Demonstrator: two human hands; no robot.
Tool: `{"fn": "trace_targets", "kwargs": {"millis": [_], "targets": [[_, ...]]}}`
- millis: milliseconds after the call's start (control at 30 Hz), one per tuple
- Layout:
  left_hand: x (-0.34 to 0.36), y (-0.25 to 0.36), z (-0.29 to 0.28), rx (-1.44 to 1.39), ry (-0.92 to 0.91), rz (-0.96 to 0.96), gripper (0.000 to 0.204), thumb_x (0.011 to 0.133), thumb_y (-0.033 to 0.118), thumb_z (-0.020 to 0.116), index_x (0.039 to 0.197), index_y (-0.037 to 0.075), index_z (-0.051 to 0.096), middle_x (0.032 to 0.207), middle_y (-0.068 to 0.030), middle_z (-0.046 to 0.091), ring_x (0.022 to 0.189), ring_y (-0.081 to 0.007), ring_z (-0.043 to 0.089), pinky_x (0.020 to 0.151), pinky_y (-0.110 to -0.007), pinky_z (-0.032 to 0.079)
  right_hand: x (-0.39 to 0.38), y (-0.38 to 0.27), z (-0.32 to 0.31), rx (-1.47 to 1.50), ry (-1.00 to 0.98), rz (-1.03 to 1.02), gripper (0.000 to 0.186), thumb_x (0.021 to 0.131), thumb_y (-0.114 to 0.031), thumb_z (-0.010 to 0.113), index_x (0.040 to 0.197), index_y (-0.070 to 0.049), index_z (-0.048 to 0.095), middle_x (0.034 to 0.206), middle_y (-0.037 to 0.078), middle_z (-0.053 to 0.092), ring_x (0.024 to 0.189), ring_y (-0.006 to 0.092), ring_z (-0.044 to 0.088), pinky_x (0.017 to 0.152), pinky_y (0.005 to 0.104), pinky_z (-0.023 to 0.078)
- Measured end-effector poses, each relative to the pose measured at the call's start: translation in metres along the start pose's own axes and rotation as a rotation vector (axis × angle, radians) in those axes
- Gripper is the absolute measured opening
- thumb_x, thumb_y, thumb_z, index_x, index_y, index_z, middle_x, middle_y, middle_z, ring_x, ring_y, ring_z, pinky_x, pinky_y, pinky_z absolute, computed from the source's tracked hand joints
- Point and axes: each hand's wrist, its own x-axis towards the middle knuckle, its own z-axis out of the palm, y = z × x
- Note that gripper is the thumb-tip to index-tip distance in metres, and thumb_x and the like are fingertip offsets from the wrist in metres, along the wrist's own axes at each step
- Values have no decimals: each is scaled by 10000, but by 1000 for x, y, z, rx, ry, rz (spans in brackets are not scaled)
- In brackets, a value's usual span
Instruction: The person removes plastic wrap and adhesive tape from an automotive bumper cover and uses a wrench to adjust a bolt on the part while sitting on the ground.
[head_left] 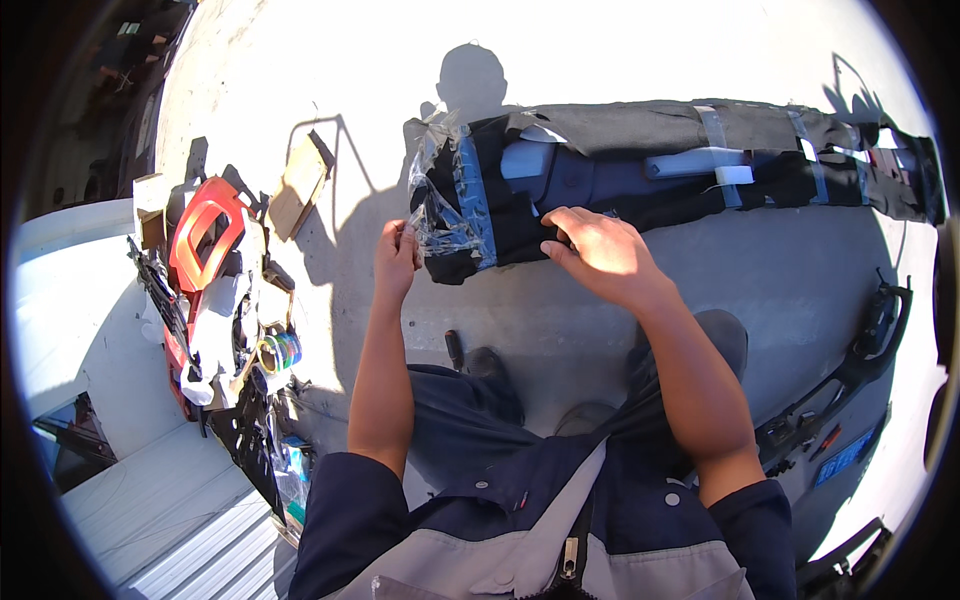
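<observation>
A long bundle (630,190) in black fabric lies across the ground, banded with clear tape, blue-grey padding and pale pieces showing in its opening. Crumpled clear plastic (440,225) covers its left end, with a taped band beside it. My left hand (398,260) is closed at that end, fingertips pinched on the plastic edge. My right hand (605,255) is curled over the near edge of the black fabric, to the right of the taped band; its fingertips are partly hidden.
At left lie a red plastic part (210,225), cardboard (300,185), tape rolls (279,352) and mixed scrap beside a white ledge (90,330). A black-handled tool (455,347) lies near my feet. A black frame part (860,350) and small tools lie at right.
</observation>
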Motion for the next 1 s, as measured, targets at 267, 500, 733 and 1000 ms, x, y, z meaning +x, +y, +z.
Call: {"fn": "trace_targets", "kwargs": {"millis": [267, 500, 733, 1000], "targets": [[-34, 31, -12, 706, 98, 179, 215, 942, 222, 552, 1088, 196, 708, 924, -94, 732, 879, -293, 704, 794, -409, 545, -2, -25, -2, -1, 29, -43, 316, 932, -309, 627, 1120, -56, 647, 944, 126, 717, 889, 322, 691, 773, 421, 541], [-22, 12, 57, 939, 127, 674, 245, 825, 287, 700, 1008, 124, 693, 903, -70, 640, 914, -291, 647, 815, -420, 502, -20, -52, -13, 109, -23, -84, 325, 912, -252, 659, 1129, -10, 642, 815, 112, 679, 752, 272, 658, 683, 368, 513], [24, -49, 86, 1283, -84, 709, 218, 812, 299, 727, 962, 169, 638, 835, -46, 611, 866, -245, 626, 777, -380, 477, -8, -33, -9, -8, 69, -122, 313, 873, -241, 692, 1101, -34, 639, 917, 127, 696, 823, 314, 678, 728, 406, 534], [28, 1, 36, 546, 130, 432, 203, 918, 231, 644, 877, 50, 561, 812, -174, 666, 748, -384, 651, 672, -465, 509, 10, -32, -2, 71, 13, -47, 296, 881, -250, 674, 1075, -28, 648, 949, 158, 696, 870, 348, 676, 762, 432, 534]]}}
